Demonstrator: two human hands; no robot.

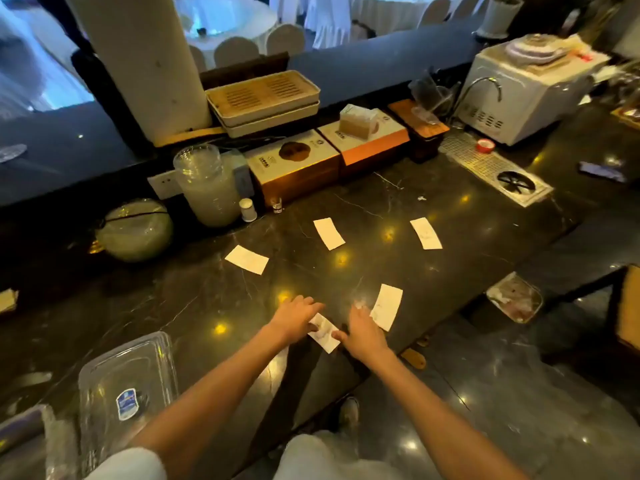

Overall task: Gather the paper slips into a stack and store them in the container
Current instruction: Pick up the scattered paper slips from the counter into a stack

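A: Hands first. Where are they?

B: Both at the near edge of the dark marble surface point(398, 209). The left hand point(294, 318) and right hand point(363, 332) meet over the nearest paper slip point(323, 332), one on each end of it.

A: And the grip on each side?

B: The left thumb is pressed onto the slip's left end, with the fingers curled loosely above. The right thumb touches its right end, the fingers spread forward and flat. Whether either hand has it pinched off the surface, I cannot tell.

A: Other slips?

B: 4 more, all lying flat and apart: one just beside the right hand point(387, 306), one to the far left point(247, 259), one in the middle point(329, 233), one to the far right point(426, 233).

A: The container?

B: A clear plastic container point(128, 389) sits at the near left of the surface (a blue label shows on it), well apart from the slips.

A: Anything behind?

B: 2 orange-sided boxes point(298, 168) along the back, beside a stack of clear lids point(207, 188).
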